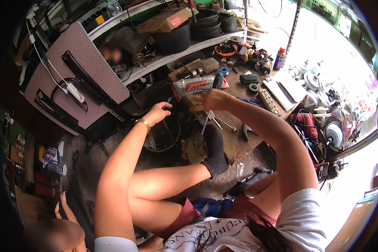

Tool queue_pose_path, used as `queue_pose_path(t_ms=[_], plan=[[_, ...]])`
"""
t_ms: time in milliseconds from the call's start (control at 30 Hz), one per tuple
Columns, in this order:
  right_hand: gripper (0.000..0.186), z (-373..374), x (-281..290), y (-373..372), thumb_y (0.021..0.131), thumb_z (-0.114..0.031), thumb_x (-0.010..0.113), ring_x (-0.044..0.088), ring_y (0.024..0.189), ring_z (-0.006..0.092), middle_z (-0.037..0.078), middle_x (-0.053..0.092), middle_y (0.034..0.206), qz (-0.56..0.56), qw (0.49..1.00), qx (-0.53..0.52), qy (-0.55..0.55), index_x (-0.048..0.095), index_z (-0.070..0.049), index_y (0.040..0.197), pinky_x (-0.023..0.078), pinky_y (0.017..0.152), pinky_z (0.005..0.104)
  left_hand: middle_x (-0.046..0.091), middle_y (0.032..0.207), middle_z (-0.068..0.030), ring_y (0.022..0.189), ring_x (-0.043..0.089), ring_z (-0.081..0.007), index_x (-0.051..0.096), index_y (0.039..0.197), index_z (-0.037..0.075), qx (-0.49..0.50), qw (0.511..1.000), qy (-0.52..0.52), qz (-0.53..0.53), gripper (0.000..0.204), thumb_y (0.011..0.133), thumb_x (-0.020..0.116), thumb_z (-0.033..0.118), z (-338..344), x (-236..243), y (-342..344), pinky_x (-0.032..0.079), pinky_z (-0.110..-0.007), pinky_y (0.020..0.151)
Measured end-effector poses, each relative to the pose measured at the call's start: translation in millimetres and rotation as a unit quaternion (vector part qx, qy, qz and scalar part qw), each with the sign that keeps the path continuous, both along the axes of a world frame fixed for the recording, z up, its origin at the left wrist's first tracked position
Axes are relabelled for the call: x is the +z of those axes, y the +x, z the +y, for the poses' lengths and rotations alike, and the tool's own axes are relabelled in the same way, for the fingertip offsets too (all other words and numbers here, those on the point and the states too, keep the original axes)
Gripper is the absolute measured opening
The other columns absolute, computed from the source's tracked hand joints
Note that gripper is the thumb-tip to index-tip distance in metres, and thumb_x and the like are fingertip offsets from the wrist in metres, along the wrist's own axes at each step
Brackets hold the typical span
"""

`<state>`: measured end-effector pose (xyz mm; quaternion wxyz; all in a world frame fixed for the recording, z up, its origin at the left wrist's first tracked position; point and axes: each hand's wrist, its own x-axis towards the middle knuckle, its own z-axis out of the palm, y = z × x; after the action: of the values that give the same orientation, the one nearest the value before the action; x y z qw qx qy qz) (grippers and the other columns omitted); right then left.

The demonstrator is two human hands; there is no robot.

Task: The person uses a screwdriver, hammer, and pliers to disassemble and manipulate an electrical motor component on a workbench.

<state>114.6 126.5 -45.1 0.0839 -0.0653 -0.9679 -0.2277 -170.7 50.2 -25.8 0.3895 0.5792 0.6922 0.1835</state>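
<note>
My left hand (157,112), with a gold bracelet (143,124) at its wrist, is raised left of the workbench. Its fingers are bent together around something small and thin that I cannot make out. Over the bench's left part, my right hand (214,101) is closed around a screwdriver. The teal and dark handle (218,80) rises above the hand, and a thin pale shaft (205,122) slants down below it. Beside the shaft lie metal rod-like pieces (227,123). A red-handled tool in a clear package (196,85) lies just beyond the right hand.
The wooden bench (243,149) carries a power strip (269,102), blue scissors (250,101) and tape (253,87). White spools (313,80) crowd the right. A speckled board (63,71) leans at left. My black-socked foot (215,149) rests by the bench; another person (56,233) is at lower left.
</note>
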Motion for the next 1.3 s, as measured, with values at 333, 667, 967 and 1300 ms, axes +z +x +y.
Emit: queue_pose_path(t_ms=[333, 667, 967, 1300], plan=[[0.048, -10.5, 5.7, 60.8, 0.079, -0.019, 0.070, 0.068, 0.090, 0.0291, 0.014, 0.066, 0.107, 0.192, 0.832, -0.365, -0.371, 0.058, -0.016, 0.125, 0.053, 0.073, 0.0403, 0.063, 0.101, -0.0075, 0.088, 0.057, -0.0150, 0.064, 0.120, 0.009, -0.032, 0.996, 0.085, 0.017, 0.038, 0.083, 0.068, 0.012, -3.5, -0.9, -16.2, 0.047, -0.029, 0.078], [0.016, -88.6, 99.0, 9.7, 0.098, -0.020, 0.051, 0.054, 0.071, 0.0162, 0.008, 0.056, 0.091, 0.557, 0.373, -0.148, -0.728, 0.054, -0.007, 0.107, 0.049, 0.056, 0.0342, 0.050, 0.094, 0.0079, 0.074, 0.039, -0.0031, 0.060, 0.124, 0.018, 0.038, 0.980, 0.137, -0.139, 0.055, 0.086, 0.062, 0.057, -47.6, 95.3, 43.6, 0.029, -0.019, 0.055], [0.033, -100.5, 138.6, -61.7, 0.076, -0.004, 0.072, 0.065, 0.072, 0.0159, 0.008, 0.067, 0.072, 0.477, 0.752, -0.048, -0.452, 0.062, 0.002, 0.107, 0.050, 0.066, 0.0361, 0.056, 0.085, 0.0065, 0.067, 0.047, -0.0048, 0.063, 0.102, 0.018, 0.079, 0.922, 0.180, -0.332, 0.048, 0.088, 0.058, 0.063, -61.2, 145.1, 91.2, 0.031, -0.023, 0.053], [0.086, -99.5, 149.7, -49.8, 0.090, -0.071, 0.039, 0.059, 0.104, 0.0462, 0.029, 0.049, 0.128, 0.374, 0.462, -0.050, -0.803, 0.040, -0.002, 0.140, 0.053, 0.085, 0.0541, 0.053, 0.086, 0.0050, 0.071, 0.042, -0.0030, 0.059, 0.093, 0.013, -0.042, 0.923, 0.344, -0.169, 0.036, 0.100, 0.048, 0.046, -73.9, 180.3, 92.6, 0.033, -0.018, 0.054]])
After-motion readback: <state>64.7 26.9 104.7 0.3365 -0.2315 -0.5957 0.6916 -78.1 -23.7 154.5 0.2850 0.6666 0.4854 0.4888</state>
